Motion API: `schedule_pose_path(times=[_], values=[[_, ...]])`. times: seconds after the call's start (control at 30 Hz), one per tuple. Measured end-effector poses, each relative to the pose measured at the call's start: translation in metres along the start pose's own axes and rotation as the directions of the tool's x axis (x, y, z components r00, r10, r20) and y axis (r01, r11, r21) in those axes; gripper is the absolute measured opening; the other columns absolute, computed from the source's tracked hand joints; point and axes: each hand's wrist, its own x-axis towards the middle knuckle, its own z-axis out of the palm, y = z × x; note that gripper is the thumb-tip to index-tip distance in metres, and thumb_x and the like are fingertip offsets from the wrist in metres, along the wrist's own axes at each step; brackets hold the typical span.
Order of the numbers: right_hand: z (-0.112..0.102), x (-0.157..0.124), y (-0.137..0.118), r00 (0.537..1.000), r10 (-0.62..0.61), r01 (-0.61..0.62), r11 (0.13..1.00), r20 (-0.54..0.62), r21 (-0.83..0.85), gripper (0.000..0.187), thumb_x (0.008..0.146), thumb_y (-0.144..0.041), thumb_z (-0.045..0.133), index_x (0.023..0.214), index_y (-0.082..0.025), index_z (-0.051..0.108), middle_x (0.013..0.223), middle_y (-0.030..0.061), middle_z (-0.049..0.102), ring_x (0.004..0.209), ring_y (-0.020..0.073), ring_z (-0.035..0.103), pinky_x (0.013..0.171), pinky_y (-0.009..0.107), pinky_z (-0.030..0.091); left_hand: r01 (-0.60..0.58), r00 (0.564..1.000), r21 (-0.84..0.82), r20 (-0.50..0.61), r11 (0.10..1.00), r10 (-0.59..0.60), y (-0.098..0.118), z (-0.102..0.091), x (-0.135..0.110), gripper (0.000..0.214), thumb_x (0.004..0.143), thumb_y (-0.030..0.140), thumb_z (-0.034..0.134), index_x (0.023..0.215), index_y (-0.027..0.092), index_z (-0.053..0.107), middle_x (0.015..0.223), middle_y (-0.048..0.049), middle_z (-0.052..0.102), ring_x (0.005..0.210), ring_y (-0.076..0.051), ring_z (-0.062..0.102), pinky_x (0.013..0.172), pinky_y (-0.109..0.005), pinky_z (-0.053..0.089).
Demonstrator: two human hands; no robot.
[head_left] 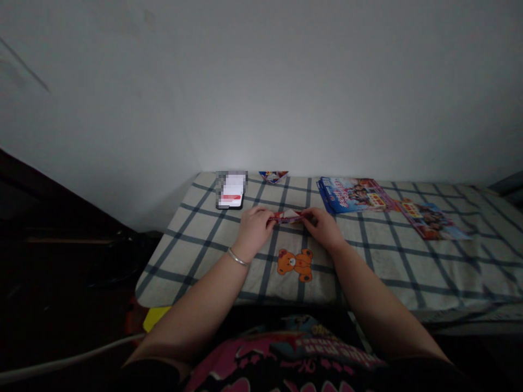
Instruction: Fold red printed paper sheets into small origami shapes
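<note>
My left hand [254,228] and my right hand [322,228] both pinch a folded strip of printed paper [288,218], red and white, held low over the checked cloth [204,261]. Its folded end points up between my fingers, and part of it is hidden by them. A silver bangle [238,257] circles my left wrist. Just below my hands, a teddy bear motif [295,265] is printed on the cloth.
A phone [230,190] with a blurred screen lies at the far left. Beside it sits a small folded paper piece [273,176]. A stack of blue leaflets [353,195] and a looser leaflet [431,220] lie to the right. A white wall [261,81] stands behind.
</note>
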Motion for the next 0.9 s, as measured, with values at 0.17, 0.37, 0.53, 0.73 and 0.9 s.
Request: schedule_pose_path(times=[0.17, 0.37, 0.53, 0.73, 0.9], values=[[0.0, -0.001, -0.002, 0.999, 0.036, -0.036, 0.999, -0.01, -0.03, 0.021, 0.082, -0.027, 0.058, 0.102, -0.021, 0.064, 0.09, 0.0048, 0.067, 0.079, 0.0183, 0.061, 0.075, 0.033, 0.05, -0.053, 0.998, -0.043, -0.04, 0.998, 0.051, -0.004, 0.003, 0.0, 0.023, 0.085, 0.008, 0.052, 0.094, 0.02, 0.069, 0.101, -0.0059, 0.069, 0.104, -0.022, 0.058, 0.095, -0.038, 0.047], [0.002, 0.0, 0.003, 1.0, 0.013, -0.013, 0.999, -0.017, -0.04, 0.024, 0.087, -0.028, 0.053, 0.105, -0.021, 0.066, 0.096, 0.0068, 0.069, 0.091, 0.0215, 0.062, 0.085, 0.039, 0.05, -0.115, 0.993, -0.022, -0.007, 0.993, 0.114, -0.009, 0.009, -0.002, 0.035, 0.083, 0.004, 0.047, 0.098, 0.023, 0.072, 0.101, -0.0039, 0.072, 0.12, -0.024, 0.051, 0.104, -0.043, 0.043], [0.002, 0.002, 0.005, 0.999, -0.039, 0.038, 0.995, -0.016, -0.096, 0.023, 0.089, -0.027, 0.052, 0.104, -0.022, 0.069, 0.101, 0.0069, 0.071, 0.096, 0.0232, 0.062, 0.09, 0.042, 0.047, -0.11, 0.994, 0.047, 0.022, 0.993, 0.109, -0.003, 0.005, -0.004, 0.027, 0.086, 0.013, 0.05, 0.096, 0.024, 0.073, 0.107, -0.002, 0.072, 0.124, -0.026, 0.048, 0.11, -0.049, 0.036], [0.003, 0.002, 0.003, 0.998, -0.063, 0.061, 0.98, -0.004, -0.188, 0.026, 0.087, -0.03, 0.057, 0.108, -0.023, 0.071, 0.106, 0.0073, 0.07, 0.1, 0.0251, 0.059, 0.094, 0.044, 0.046, -0.083, 0.997, 0.107, 0.018, 0.991, 0.081, 0.012, -0.002, -0.007, 0.02, 0.09, 0.026, 0.052, 0.099, 0.021, 0.069, 0.11, -0.0065, 0.07, 0.13, -0.03, 0.042, 0.113, -0.054, 0.027], [0.006, 0.001, 0.004, 0.996, -0.089, 0.083, 0.966, -0.014, -0.245, 0.032, 0.082, -0.031, 0.063, 0.112, -0.024, 0.07, 0.112, 0.0083, 0.067, 0.105, 0.0282, 0.055, 0.098, 0.048, 0.044, -0.062, 0.997, 0.127, 0.049, 0.99, 0.056, 0.014, 0.003, -0.009, 0.032, 0.088, 0.04, 0.058, 0.112, 0.019, 0.064, 0.124, -0.0097, 0.063, 0.131, -0.031, 0.041, 0.112, -0.054, 0.027]])
